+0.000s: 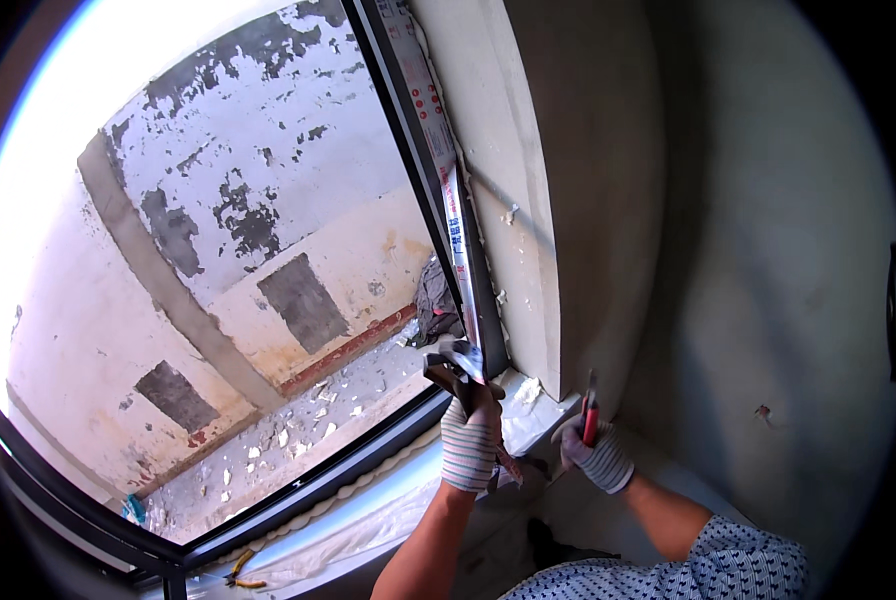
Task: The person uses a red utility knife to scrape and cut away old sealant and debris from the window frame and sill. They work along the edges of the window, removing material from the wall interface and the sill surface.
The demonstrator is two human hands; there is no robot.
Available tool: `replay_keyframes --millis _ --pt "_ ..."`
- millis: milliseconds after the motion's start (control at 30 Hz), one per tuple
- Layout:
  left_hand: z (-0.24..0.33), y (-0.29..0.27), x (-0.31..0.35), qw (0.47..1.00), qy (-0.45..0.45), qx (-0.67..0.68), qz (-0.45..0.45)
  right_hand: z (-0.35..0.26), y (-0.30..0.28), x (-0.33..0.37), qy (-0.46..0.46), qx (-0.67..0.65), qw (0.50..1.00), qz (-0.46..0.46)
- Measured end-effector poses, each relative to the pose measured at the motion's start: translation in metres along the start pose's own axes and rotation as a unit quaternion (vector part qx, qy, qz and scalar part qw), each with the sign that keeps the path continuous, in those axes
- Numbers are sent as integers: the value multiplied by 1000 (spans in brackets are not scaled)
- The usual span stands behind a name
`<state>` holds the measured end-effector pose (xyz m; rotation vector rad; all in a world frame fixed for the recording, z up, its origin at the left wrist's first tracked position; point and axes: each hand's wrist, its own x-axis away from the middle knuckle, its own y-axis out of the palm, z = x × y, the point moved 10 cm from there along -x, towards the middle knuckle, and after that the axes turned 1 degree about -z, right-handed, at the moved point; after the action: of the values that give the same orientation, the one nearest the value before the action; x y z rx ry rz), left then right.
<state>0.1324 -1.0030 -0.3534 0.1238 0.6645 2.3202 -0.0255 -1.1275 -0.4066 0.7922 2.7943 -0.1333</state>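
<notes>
1. left hand (pixel 470 425) clamped on a dark piece (pixel 442 375), can't tell what, by the window frame (pixel 318 473) corner
2. right hand (pixel 596 457) gripping a red-handled tool (pixel 590 426) beside the sill (pixel 543 418)

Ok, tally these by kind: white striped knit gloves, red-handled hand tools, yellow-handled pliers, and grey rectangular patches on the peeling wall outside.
White striped knit gloves: 2
Red-handled hand tool: 1
Yellow-handled pliers: 1
Grey rectangular patches: 2
Total: 6

Hands (pixel 471 440) in pale striped knit gloves (pixel 606 466), bare forearms (pixel 668 515), short-sleeved light blue shirt (pixel 743 560), small dark repeated motifs
</notes>
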Motion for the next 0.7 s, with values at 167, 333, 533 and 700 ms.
replay_keyframes --millis 167,333,533,700 --pt "12 15 78 996 75 -52 23 -69 -3 -38 -78 -120 987 77" --pt "9 42 150 990 104 -96 10 -182 25 -89 -142 -207 967 43" --pt "-23 82 214 977 149 -148 -41 -284 75 -102 -103 -279 953 -62" --pt "-49 153 242 962 216 -132 -101 -352 26 -49 -161 -230 949 -146"
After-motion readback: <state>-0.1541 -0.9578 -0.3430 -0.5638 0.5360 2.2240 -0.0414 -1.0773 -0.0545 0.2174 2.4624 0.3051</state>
